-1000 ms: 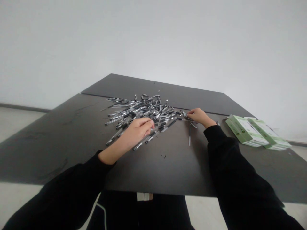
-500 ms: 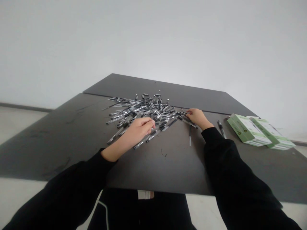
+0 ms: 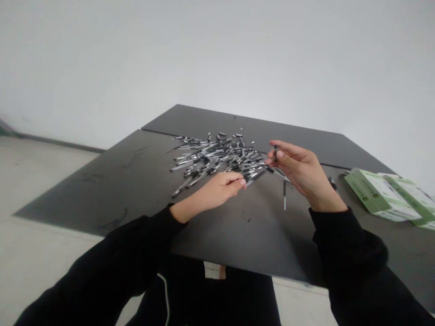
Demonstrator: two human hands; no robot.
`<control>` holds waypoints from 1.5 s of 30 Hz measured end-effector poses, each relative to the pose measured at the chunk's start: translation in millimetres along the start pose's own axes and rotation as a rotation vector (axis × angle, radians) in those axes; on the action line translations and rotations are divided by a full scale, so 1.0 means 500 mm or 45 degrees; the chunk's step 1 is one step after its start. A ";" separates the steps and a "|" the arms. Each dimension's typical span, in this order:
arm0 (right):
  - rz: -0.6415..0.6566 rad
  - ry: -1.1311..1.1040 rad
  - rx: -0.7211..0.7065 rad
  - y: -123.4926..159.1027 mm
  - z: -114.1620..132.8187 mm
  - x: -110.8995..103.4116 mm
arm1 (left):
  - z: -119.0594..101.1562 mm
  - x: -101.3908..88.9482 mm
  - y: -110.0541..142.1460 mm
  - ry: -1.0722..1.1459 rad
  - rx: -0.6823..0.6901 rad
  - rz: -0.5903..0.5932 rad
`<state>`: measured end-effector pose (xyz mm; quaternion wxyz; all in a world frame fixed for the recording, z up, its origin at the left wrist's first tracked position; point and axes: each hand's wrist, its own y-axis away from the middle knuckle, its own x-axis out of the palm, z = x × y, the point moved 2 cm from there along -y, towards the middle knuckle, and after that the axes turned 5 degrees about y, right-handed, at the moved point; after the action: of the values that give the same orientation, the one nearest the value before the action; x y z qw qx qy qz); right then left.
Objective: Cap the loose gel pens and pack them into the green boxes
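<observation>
The right hand [image 3: 299,171] pinches a small dark pen part [image 3: 275,154] in its fingertips; the left hand [image 3: 217,188], curled narrow, holding nothing I can tell, lies just beside the heap of pens [image 3: 217,158] on the table [image 3: 118,194].

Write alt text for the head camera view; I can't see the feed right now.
The right hand holds a slim dark pen upright between its fingertips, beside a heap of black-and-clear pens on a black tabletop. The left hand sits at the heap's near edge, and green-and-white cardboard boxes lie off to the right.
</observation>
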<state>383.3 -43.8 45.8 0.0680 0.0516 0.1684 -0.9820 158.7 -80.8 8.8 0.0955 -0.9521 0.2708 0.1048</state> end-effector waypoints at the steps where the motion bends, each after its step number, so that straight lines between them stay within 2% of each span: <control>1: 0.045 -0.062 0.026 0.011 0.004 0.023 | 0.000 0.002 0.000 -0.006 0.016 0.010; 3: 0.101 -0.133 0.066 0.024 0.004 0.054 | 0.002 0.004 -0.001 -0.004 0.024 0.019; 5: 0.116 -0.152 0.088 0.029 -0.002 0.065 | 0.004 0.004 -0.001 0.013 0.019 0.014; 19: 0.113 -0.088 0.056 0.033 -0.008 0.049 | 0.022 0.002 -0.006 0.204 -0.046 0.022; 34: 0.243 -0.034 0.109 0.042 -0.014 0.071 | 0.020 0.000 -0.007 0.083 -0.005 0.017; 40: 0.087 0.123 0.058 0.044 -0.012 0.064 | 0.015 -0.003 -0.005 0.051 0.074 -0.017; 45: 0.092 0.097 0.096 0.044 -0.025 0.061 | 0.007 -0.004 -0.006 -0.043 0.115 -0.029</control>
<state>357.6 -63.7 23.0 0.0952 0.0976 0.1317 -0.9819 158.2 -76.3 6.3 0.1441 -0.9479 0.2629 0.1074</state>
